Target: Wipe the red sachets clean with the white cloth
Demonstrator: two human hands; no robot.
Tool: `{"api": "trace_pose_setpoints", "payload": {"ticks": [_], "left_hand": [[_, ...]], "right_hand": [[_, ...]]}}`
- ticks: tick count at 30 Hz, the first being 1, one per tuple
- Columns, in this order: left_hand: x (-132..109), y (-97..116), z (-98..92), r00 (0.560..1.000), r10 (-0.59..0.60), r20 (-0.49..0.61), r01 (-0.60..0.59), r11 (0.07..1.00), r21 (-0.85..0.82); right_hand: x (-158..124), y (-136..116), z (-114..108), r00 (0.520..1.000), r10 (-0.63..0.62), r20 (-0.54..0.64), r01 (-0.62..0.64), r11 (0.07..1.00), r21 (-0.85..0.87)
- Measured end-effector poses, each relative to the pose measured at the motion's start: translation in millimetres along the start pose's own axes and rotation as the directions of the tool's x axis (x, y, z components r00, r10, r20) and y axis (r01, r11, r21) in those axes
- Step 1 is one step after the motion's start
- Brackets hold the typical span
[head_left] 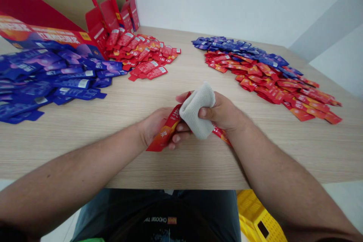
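Observation:
My left hand (159, 124) is closed around a red-and-orange printed packet (165, 132), which slants up towards the middle over the table. My right hand (224, 111) grips a folded off-white ribbed knit piece (200, 111) that looks like a sock, its thumb pressed on the near face. The knit piece touches the upper end of the packet, and both hands meet there. Part of another red packet (222, 134) shows below my right hand; whether that hand also holds it I cannot tell. Some fingers of both hands are hidden behind the knit piece.
Blue packets (56, 73) are heaped at the left, with red packets (147, 55) behind. Overlapping rows of blue packets (241, 51) and red packets (272, 83) cover the right side. Open red cartons (68, 36) stand at the back left. A yellow basket (259, 215) is below the table edge.

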State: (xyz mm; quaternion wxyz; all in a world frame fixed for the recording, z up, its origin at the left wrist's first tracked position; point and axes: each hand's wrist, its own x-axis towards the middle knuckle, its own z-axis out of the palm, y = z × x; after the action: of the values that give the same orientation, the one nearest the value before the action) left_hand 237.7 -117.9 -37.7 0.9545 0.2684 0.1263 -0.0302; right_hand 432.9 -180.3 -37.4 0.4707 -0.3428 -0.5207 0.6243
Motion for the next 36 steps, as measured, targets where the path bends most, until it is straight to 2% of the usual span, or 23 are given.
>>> {"api": "trace_pose_setpoints", "payload": {"ticks": [4, 7, 8, 10, 12, 14, 17, 19, 21, 24, 26, 28, 30, 33, 34, 36], "left_hand": [[5, -6, -7.0, 0.999, 0.039, -0.013, -0.039, 0.999, -0.005], [9, -10, -10.3, 0.976, 0.154, -0.151, -0.146, 0.987, 0.061], [11, -10, -10.2, 0.950, 0.225, -0.216, -0.211, 0.973, 0.090], [13, -11, -8.7, 0.856, 0.396, -0.332, -0.364, 0.918, 0.158], [14, -9, -6.9, 0.764, 0.531, -0.368, -0.467, 0.847, 0.252], [13, -7, -6.3, 0.696, 0.621, -0.360, -0.497, 0.779, 0.383], [13, -6, -8.0, 0.639, 0.675, -0.369, -0.435, 0.713, 0.550], [13, -6, -9.5, 0.630, 0.679, -0.377, -0.388, 0.696, 0.605], [14, -7, -10.2, 0.648, 0.667, -0.369, -0.355, 0.692, 0.628], [16, -9, -9.4, 0.652, 0.668, -0.360, -0.343, 0.683, 0.645], [16, -10, -8.0, 0.633, 0.679, -0.372, -0.357, 0.682, 0.638], [17, -10, -6.5, 0.599, 0.697, -0.394, -0.398, 0.686, 0.609], [16, -9, -4.9, 0.544, 0.722, -0.428, -0.464, 0.684, 0.563], [14, -5, -1.9, 0.464, 0.755, -0.463, -0.550, 0.655, 0.518], [14, -4, -0.8, 0.457, 0.759, -0.463, -0.563, 0.650, 0.510], [13, -3, 0.8, 0.483, 0.750, -0.452, -0.554, 0.662, 0.505]], "right_hand": [[-2, 2, 6, 1.000, 0.010, 0.001, -0.010, 0.999, 0.032], [0, -2, 8, 0.994, 0.035, -0.102, -0.034, 0.999, 0.014], [1, -4, 8, 0.985, 0.023, -0.170, -0.024, 1.000, -0.005], [4, -8, 5, 0.946, -0.030, -0.324, 0.011, 0.998, -0.057], [7, -11, 0, 0.899, -0.068, -0.433, 0.027, 0.995, -0.100], [9, -12, -3, 0.880, -0.060, -0.470, 0.008, 0.994, -0.112], [10, -10, -4, 0.884, -0.013, -0.467, -0.036, 0.995, -0.096], [9, -7, -3, 0.892, -0.008, -0.453, -0.040, 0.995, -0.096], [10, -4, -3, 0.900, -0.028, -0.436, -0.027, 0.993, -0.119], [11, -1, -1, 0.891, -0.070, -0.448, -0.051, 0.966, -0.253], [12, 1, 3, 0.855, -0.141, -0.499, -0.118, 0.884, -0.452], [12, 1, 11, 0.827, -0.253, -0.502, -0.178, 0.730, -0.660], [10, 0, 19, 0.861, -0.329, -0.387, -0.147, 0.568, -0.810], [7, -4, 24, 0.947, -0.288, -0.144, -0.008, 0.425, -0.905], [6, -5, 23, 0.956, -0.272, -0.106, 0.014, 0.407, -0.913], [6, -6, 19, 0.936, -0.317, -0.154, -0.014, 0.403, -0.915]]}}
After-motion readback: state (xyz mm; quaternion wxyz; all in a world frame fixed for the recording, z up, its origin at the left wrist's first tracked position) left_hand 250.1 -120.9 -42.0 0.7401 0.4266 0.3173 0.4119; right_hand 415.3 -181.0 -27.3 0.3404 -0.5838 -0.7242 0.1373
